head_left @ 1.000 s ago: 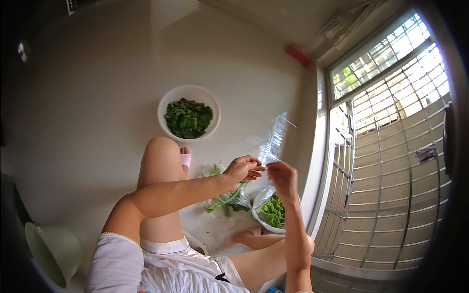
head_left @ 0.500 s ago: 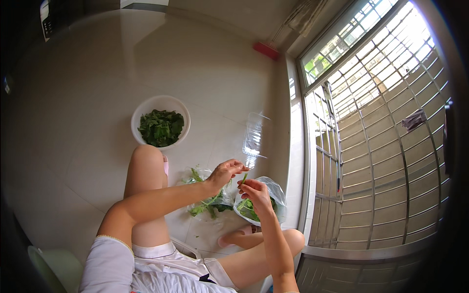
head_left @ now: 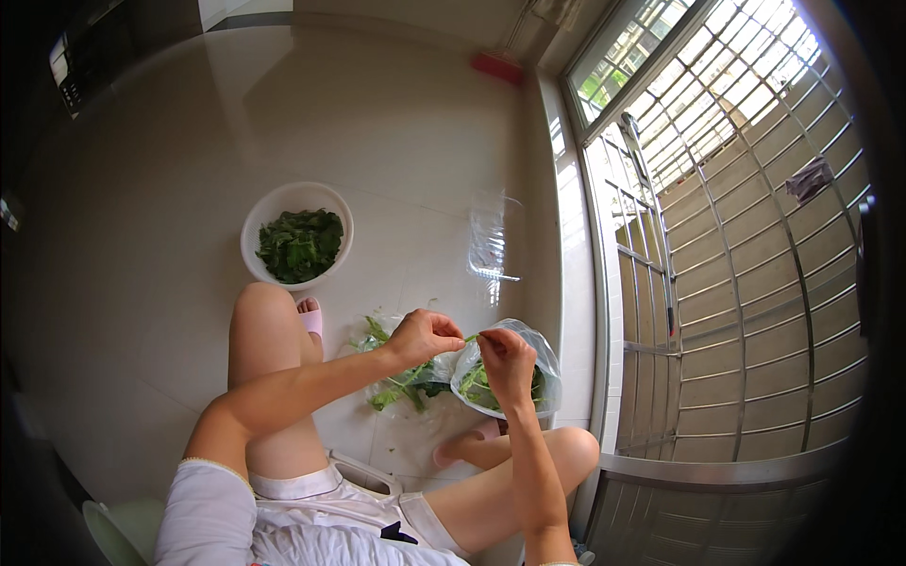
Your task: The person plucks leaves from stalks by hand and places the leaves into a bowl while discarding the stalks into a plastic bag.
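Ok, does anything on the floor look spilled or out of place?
Two things: leafy stems sprawl loosely over a crumpled clear bag, unlike the greens contained in the white basin, and a clear plastic container lies by itself near the wall.

Daylight pours in through the window at two o'clock, its far part burnt out to white, while the floor dims toward nine o'clock. Glare streaks the clear plastic tray near centre at one o'clock. The grille bows at three o'clock, the rim fades to black, and the leaves look soft in detail
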### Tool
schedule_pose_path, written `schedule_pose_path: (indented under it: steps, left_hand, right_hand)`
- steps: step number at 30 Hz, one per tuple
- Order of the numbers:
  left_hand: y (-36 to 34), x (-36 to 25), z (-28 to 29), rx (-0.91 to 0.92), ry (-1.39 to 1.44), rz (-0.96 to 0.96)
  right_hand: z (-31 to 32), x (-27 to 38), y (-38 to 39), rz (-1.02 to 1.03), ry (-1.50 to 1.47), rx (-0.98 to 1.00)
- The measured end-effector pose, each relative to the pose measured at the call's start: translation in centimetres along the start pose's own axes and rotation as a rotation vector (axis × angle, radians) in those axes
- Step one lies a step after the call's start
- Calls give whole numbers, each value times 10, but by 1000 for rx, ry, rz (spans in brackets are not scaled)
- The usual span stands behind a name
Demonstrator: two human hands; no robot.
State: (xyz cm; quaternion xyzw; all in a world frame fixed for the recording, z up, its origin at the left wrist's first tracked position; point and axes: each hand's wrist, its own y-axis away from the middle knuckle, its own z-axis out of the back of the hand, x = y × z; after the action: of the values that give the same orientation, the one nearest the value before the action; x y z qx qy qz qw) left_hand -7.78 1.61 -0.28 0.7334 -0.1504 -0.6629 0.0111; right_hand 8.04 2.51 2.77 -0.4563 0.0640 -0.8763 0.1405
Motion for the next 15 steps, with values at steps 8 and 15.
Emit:
schedule_pose_path:
  steps: [8, 15]
  left_hand:
    - [-2, -2, -14, 87, 234, 38]
    - [0, -9, -14, 24, 233, 1]
  right_hand:
    - [-7, 0, 9, -259, -473, -51]
    - [-6, -3, 11, -50, -364, -85]
